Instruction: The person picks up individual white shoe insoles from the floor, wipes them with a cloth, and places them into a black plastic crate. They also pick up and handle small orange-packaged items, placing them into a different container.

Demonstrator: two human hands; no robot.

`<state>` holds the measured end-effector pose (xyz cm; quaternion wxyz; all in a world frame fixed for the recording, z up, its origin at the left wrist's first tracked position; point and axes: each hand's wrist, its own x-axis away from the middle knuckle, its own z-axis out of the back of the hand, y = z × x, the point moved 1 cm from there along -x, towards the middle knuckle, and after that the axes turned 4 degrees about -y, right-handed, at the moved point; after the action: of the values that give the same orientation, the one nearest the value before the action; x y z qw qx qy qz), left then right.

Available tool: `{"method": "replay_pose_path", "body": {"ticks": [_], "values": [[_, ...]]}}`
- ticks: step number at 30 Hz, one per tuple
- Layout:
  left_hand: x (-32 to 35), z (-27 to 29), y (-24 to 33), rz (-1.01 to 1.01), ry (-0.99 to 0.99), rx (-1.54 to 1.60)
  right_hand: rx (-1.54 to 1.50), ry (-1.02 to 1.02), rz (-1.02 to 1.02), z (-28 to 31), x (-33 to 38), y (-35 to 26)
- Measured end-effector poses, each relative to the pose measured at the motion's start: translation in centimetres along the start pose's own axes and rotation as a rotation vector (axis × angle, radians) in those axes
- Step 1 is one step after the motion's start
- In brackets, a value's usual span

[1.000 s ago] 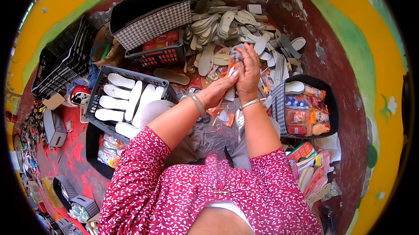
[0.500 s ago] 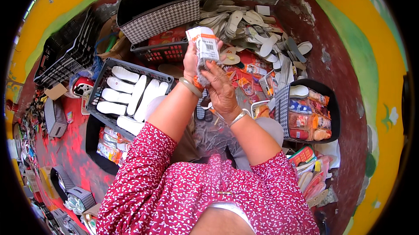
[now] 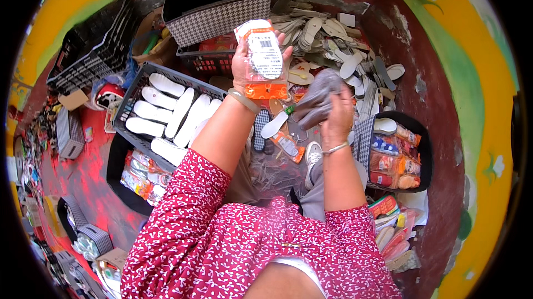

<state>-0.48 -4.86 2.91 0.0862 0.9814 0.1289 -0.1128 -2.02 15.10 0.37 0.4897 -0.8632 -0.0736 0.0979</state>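
In front of me my left hand (image 3: 239, 71) holds a clear packet with orange ends (image 3: 266, 89). A white sole-shaped piece with dark printing shows inside it, and my fingers spread out behind. To its right, my right hand (image 3: 338, 118) grips a grey, slightly shiny, floppy thing (image 3: 317, 99), smeared by motion; I cannot tell its kind. Below the hands lie a white insole (image 3: 274, 125), a black-and-white checked insole (image 3: 260, 134) and another orange-ended packet (image 3: 288, 146).
At left a dark crate (image 3: 126, 110) holds several white insoles. A houndstooth bin (image 3: 219, 21) stands at the back, beside a heap of loose insoles (image 3: 333, 28). Another bin (image 3: 363, 141) on the right holds packed goods. A black container (image 3: 119, 179) sits front left.
My hands have moved apart. The left keeps the packet, now flatter and fully in view; the right has swung right with the grey thing. The floor between my legs shows more.
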Motion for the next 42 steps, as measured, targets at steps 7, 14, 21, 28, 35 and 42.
{"method": "replay_pose_path", "body": {"ticks": [7,14,21,28,35,42], "values": [[0.2,1.1,-3.0,0.163,-0.045,-0.028,0.77,-0.4,0.745,-5.0,2.4,-1.0],[-0.8,3.7,-1.8,0.145,-0.106,0.1,1.059,-0.507,0.875,-5.0,4.0,2.4],[-0.6,0.8,-0.8,-0.084,0.33,-0.447,0.731,-0.396,0.16,0.8,0.8,1.6],[0.6,1.7,-5.0,0.284,0.273,-0.596,0.575,-0.372,-0.12,-1.3,1.2,0.6],[0.0,0.9,-3.8,0.291,0.079,-0.557,-0.01,-0.16,-0.426,1.1,0.0,-0.7],[1.2,-0.5,-4.4,0.357,0.075,-0.382,-0.068,-0.163,-0.55,0.4,0.3,-0.2]]}}
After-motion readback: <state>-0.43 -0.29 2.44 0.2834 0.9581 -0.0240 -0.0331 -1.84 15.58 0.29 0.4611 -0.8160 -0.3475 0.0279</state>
